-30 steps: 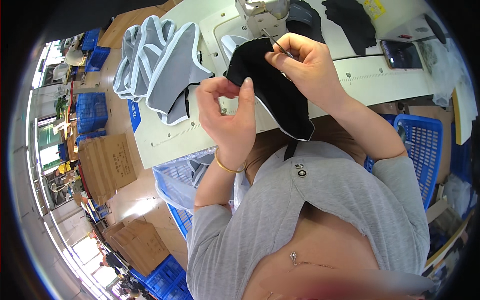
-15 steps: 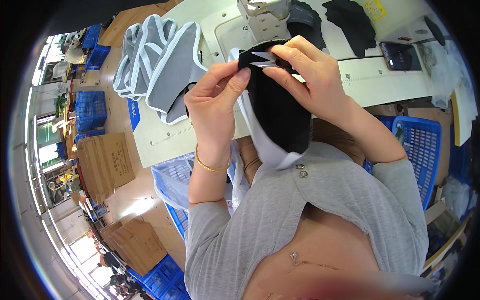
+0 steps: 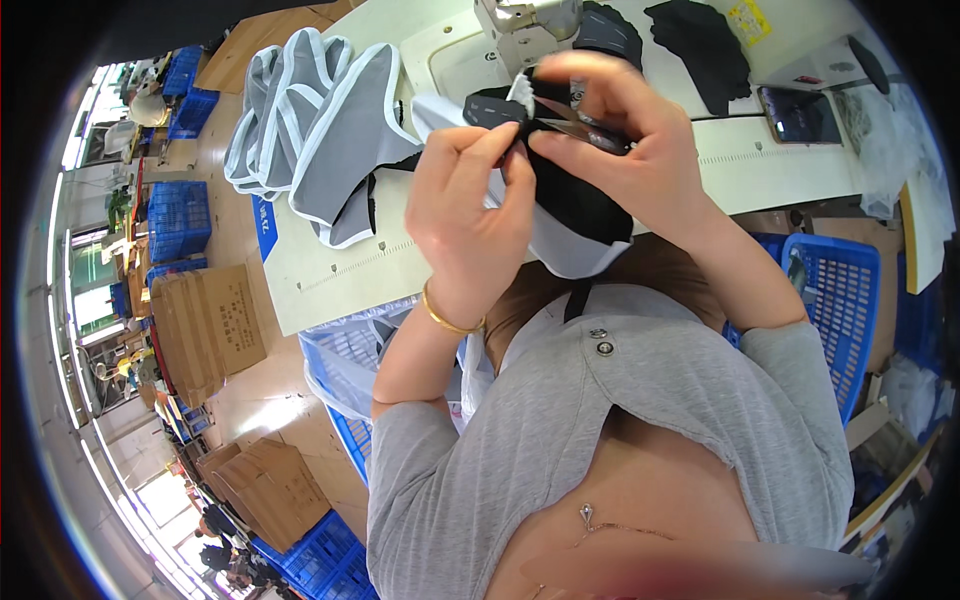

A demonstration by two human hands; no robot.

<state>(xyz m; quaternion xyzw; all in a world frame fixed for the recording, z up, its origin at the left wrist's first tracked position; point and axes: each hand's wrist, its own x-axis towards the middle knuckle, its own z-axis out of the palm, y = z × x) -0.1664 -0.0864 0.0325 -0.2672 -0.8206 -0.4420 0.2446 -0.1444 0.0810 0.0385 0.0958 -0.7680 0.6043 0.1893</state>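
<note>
A black fabric piece with a pale grey side (image 3: 585,208) hangs between my hands, over the table's near edge and my lap. My left hand (image 3: 470,205) is closed, thumb and fingers pinching its upper edge. In my right hand (image 3: 635,150) is a pair of thread snips (image 3: 600,137), dark-handled, blades pointing left beside the left fingertips. A small white tuft (image 3: 522,92), perhaps thread, stands at the fabric's edge by the blades. The right index finger is smeared by motion. Whether the blades touch the fabric I cannot tell.
A sewing machine (image 3: 530,35) stands beyond my hands on the pale table (image 3: 330,285). Grey pieces with white binding (image 3: 345,150) lie left; black fabric (image 3: 705,55) and a phone (image 3: 800,114) lie right. Blue baskets (image 3: 835,300) flank me. Cartons (image 3: 205,330) stand on the left floor.
My left hand has moved right and slightly down. The fabric is turned and bunched higher, its lower end lifted off my shirt. The snips now angle down to the right, and the white tuft shows.
</note>
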